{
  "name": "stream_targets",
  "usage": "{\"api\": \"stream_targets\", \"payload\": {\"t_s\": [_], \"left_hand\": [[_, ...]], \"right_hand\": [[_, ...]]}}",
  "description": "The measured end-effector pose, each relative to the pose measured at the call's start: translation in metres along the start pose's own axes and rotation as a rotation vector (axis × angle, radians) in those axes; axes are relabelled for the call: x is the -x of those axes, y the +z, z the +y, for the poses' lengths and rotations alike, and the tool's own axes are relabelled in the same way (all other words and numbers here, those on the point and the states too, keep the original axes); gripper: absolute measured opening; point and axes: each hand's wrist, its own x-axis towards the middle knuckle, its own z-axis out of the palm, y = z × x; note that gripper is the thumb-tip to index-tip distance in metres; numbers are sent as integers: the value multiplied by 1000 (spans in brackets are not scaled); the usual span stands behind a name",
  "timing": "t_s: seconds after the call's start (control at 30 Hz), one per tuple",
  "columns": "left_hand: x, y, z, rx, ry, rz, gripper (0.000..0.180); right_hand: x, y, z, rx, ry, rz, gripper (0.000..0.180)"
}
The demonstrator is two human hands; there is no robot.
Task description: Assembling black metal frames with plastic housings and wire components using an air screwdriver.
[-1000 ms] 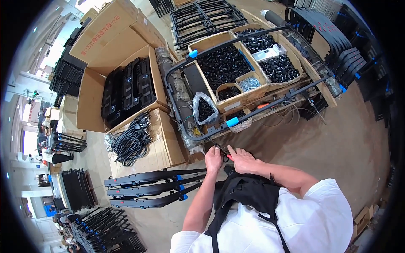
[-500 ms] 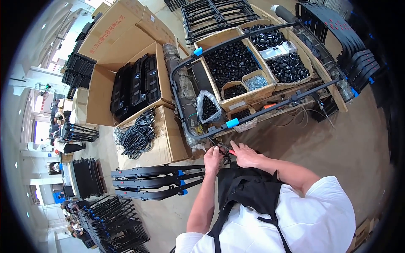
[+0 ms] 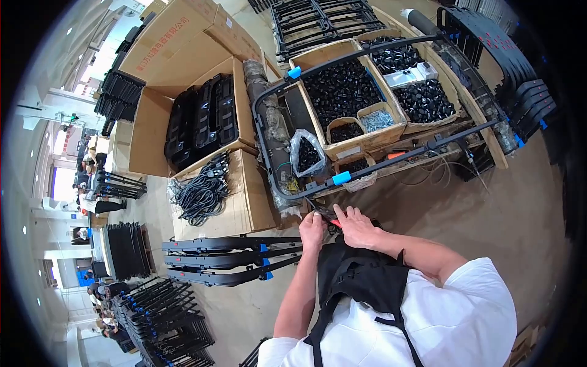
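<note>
Both my hands are close together at the near edge of the bench, just below the near left corner of a black tubular frame (image 3: 373,172). My left hand (image 3: 312,230) is closed, thumb and fingertips pinching something thin and dark, too small to name. My right hand (image 3: 358,229) wraps round a hand tool with red handles (image 3: 335,222). The tool's kind and its working end are mostly hidden by my fingers. Blue clips (image 3: 341,178) sit on the frame, which lies across the parts boxes.
Beyond the frame, a wooden box (image 3: 295,61) holds black caps and a small tray of screws (image 3: 377,120). To the left stand an open carton (image 3: 148,134) and a bundle of black cables (image 3: 205,191). Black curved bars (image 3: 211,259) project beside my left forearm. People (image 3: 105,204) are at far left.
The whole view has shifted slightly. My hands stay together at the frame's corner, and less of the red-handled tool and the dark tangle beneath them shows now.
</note>
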Motion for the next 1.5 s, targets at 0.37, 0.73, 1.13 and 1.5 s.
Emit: {"api": "stream_targets", "payload": {"t_s": [0.37, 0.73, 1.13, 1.5], "left_hand": [[-7, -10, -2, -19, 8, -60, 30], [-24, -38, -3, 110, 40, -305, 28], [-95, -60, 128, -1359, 983, 54, 37], [-122, -54, 121, -1140, 871, -385, 31]], "right_hand": [[7, -5, -18, 143, 18, 22, 96], [11, 12, -58, -8, 153, 128, 97], [-12, 47, -105, 138, 212, 431, 87], [-27, 72, -122, 153, 335, 565, 92]]}}
